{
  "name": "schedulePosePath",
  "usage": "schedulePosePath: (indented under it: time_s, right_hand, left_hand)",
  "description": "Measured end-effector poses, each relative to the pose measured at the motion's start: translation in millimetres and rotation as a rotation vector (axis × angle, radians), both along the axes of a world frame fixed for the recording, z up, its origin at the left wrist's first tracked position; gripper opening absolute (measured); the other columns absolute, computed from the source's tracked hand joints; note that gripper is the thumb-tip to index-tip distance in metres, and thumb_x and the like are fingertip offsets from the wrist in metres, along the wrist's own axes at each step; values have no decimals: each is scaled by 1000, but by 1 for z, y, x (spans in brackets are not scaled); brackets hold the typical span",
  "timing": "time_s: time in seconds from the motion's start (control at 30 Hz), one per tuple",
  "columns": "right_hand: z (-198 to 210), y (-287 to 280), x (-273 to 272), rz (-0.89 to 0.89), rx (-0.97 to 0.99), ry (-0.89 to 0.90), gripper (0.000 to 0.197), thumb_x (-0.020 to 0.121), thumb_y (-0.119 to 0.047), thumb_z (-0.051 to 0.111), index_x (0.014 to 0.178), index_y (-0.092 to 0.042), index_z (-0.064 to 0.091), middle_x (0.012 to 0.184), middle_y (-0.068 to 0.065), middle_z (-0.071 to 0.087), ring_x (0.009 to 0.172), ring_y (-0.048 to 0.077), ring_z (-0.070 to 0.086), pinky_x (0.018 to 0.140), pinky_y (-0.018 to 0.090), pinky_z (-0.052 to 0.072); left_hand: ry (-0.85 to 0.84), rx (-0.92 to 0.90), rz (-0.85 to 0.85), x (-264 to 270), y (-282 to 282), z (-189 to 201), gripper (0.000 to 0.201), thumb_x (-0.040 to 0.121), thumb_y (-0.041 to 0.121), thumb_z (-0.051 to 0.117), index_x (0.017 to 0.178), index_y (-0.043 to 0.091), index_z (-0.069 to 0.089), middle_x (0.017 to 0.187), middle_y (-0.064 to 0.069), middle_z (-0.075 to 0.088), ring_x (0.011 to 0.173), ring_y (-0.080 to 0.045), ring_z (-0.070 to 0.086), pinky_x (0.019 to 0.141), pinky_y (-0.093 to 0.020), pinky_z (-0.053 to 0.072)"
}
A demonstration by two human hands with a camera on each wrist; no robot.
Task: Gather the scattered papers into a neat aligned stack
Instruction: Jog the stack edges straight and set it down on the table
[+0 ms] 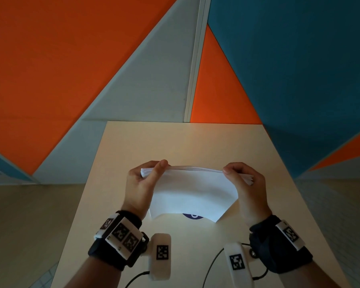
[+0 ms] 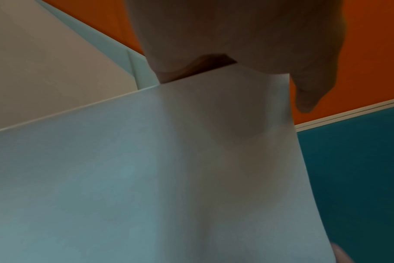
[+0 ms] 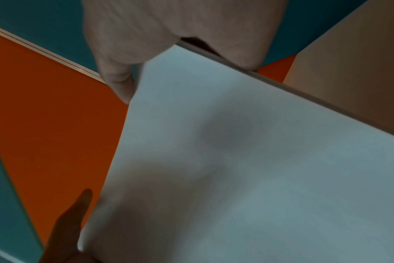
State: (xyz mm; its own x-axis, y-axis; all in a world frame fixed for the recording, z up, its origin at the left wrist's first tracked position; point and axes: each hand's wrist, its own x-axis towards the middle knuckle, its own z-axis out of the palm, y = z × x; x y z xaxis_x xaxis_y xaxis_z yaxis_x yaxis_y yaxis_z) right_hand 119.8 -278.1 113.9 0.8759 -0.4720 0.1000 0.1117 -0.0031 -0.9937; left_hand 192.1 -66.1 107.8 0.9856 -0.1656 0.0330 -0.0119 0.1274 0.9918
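Your paper stack [image 1: 192, 192] hides most of a blue mark [image 1: 192, 215] near the tabletop's [image 1: 195, 142] near edge; what it shows cannot be told. Your fingers behind the sheets stay out of sight in the head view. Both wrist views are blurred, with each hand cut off by the top edge.

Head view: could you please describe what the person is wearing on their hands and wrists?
Both hands, left hand and right hand, are bare, with no gloves or sleeves. Each wrist carries a black strap with white blocks bearing black-and-white square markers. A white rounded camera pod with a marker juts from each strap, trailing thin black cables.
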Motion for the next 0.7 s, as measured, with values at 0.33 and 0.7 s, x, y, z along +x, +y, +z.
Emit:
schedulePosePath:
  time_s: [0.33,0.7]
  right_hand:
    - [10,-1,-4,-7,-40,25,17,70,-16,63,71,0,63,70,-3,63,68,8,57,61,12,44]
    - [40,17,-6,52,-1404,-142,33,82,-44,62,113,-36,71,120,-20,66,119,7,58,94,48,31]
  left_hand:
    - [27,-22,-1,-4,1,2,25,78,24,64,58,10,65,57,1,58,56,-15,55,54,-23,43]
    - [22,-30,-1,-5,0,4,25,79,23,64,56,14,65,56,2,58,54,-15,54,52,-22,43]
